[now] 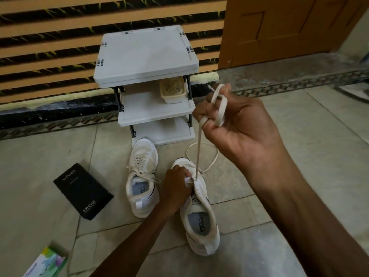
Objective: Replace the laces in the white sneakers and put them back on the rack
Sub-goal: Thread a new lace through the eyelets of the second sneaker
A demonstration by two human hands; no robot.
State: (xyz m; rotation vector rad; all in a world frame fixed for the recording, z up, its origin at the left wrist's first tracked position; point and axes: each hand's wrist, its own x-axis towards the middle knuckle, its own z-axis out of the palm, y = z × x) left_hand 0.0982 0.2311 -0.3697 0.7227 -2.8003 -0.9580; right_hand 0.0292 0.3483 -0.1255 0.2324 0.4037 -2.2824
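Far centre against the striped wall: white rack (146, 56); on the floor just near of it, laced sneaker (142, 176) left, second sneaker (201, 222) right, black box (83, 194) further left. Left hand (175, 188) curled round the second sneaker's eyelet area, gripping it; right hand (239, 124) raised at right, fingers closed on wound loops of lace (198, 154). Lace taut from right hand down to an eyelet beside the left hand, slack loop on the floor past the toe; small basket (172, 90) on a rack shelf.
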